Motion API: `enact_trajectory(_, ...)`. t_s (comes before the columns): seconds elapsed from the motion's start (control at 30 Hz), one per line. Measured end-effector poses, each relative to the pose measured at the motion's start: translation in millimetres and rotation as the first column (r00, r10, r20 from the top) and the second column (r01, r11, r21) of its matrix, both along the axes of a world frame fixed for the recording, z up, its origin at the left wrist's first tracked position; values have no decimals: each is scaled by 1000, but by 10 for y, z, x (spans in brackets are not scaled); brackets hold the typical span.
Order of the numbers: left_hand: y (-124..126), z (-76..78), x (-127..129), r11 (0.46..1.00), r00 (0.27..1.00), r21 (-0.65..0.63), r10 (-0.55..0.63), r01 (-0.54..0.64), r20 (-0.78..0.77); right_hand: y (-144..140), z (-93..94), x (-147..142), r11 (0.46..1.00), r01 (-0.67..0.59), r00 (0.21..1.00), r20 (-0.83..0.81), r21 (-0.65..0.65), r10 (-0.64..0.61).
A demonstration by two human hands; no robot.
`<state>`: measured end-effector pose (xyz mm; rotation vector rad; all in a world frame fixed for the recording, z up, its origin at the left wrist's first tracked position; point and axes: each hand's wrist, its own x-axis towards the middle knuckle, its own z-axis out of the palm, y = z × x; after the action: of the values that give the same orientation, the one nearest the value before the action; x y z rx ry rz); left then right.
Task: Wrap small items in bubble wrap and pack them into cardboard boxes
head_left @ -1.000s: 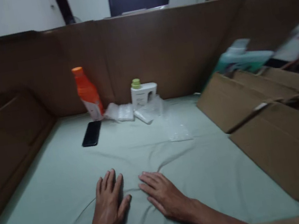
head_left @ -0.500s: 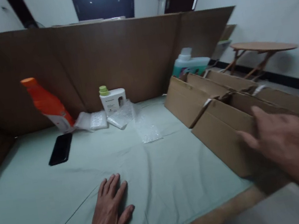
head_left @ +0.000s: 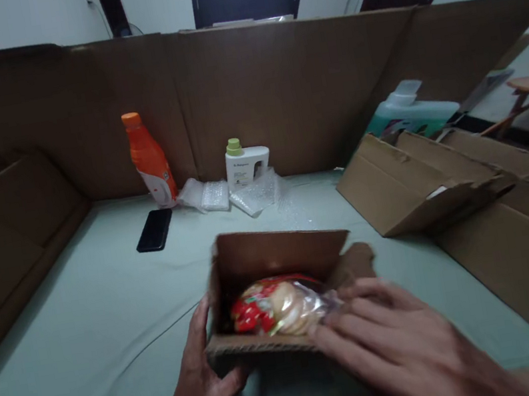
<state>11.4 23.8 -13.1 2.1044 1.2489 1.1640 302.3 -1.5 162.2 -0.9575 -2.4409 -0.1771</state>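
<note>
A small open cardboard box (head_left: 280, 246) is held near the front edge of the table, its opening facing me. Inside lies a shiny red plastic packet (head_left: 256, 311) with pale, rounded pieces showing through a clear part. My left hand (head_left: 195, 375) grips the box at its left side, thumb underneath. At the right end, my right hand (head_left: 394, 338) is closed over the box's edge beside a bent flap (head_left: 356, 262). Its fingertips are blurred and lie against the packet's clear end, so whether they also pinch the packet is unclear.
At the back stand an orange bottle (head_left: 150, 159) and a white bottle with a green cap (head_left: 237, 165), with bubble wrap (head_left: 216, 196) beside them. A black phone (head_left: 154, 230) lies left. Right are cardboard boxes (head_left: 394, 183) and a teal bottle (head_left: 412, 112); tall cardboard (head_left: 250, 85) closes the back.
My right hand has come from the boxes on the right to the middle, where the small box with the packet now is. My left hand has left the cloth and grips that box. The view has turned right-to-left.
</note>
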Motion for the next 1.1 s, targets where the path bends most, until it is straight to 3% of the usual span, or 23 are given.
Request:
enact_trajectory(0.07, -52, -25, -119, 992, 992, -25, 122, -122, 13, 56, 38, -87, 998, -59, 998, 12, 19, 59)
enact_trajectory(0.1, -77, -53, -178, 984, 985, -41, 172, -172, 3, 61, 11, -34, 1000, -2, 999, -51, 29, 4)
enact_trajectory(0.17, -127, -129, -272, 970, 972, -59, 234, -236, -35, 45, -140, 169, 961, 274, 928, -252, -38, -275)
enact_trajectory(0.23, -172, -212, -315, 965, 966, -57, 252, -256, -65, 19, -405, 360, 817, 500, 724, -378, -289, -577)
enact_trajectory(0.3, -190, -280, -316, 973, 974, -68, 216, -221, -70, 10, -734, 425, 668, 477, 576, -371, -571, -728)
enact_trajectory(0.33, -180, -303, -311, 977, 979, -83, 193, -198, -63, 21, -896, 400, 637, 393, 559, -377, -663, -738)
enact_trajectory(0.43, -23, -304, -312, 970, 983, -161, 176, -181, -44, 176, -1237, 172, 656, 118, 576, -487, -745, -656)
enact_trajectory(0.53, 313, -203, -329, 936, 960, -213, 278, -279, -36, 539, -1304, -55, 648, -23, 617, -521, -761, -590)
enact_trajectory(0.6, 559, -115, -319, 913, 945, -251, 327, -322, -26, 836, -1292, -78, 657, -51, 675, -511, -752, -532)
enact_trajectory(0.7, 810, -50, -267, 898, 941, -295, 338, -325, -11, 1216, -1364, 123, 770, 170, 827, -336, -615, -451)
enact_trajectory(0.77, 868, -71, -236, 897, 943, -301, 333, -323, -16, 1384, -1480, 348, 806, 359, 861, -167, -471, -481)
enact_trajectory(0.93, 848, -157, -226, 892, 939, -297, 341, -341, -51, 1563, -1682, 752, 755, 542, 812, 0, -369, -583)
enact_trajectory(1.03, 847, -149, -242, 891, 937, -297, 345, -344, -49, 1427, -1598, 774, 751, 570, 806, 51, -333, -589)
enact_trajectory(1.1, 853, -133, -249, 889, 939, -308, 341, -339, -49, 1179, -1486, 699, 760, 562, 818, 86, -325, -569)
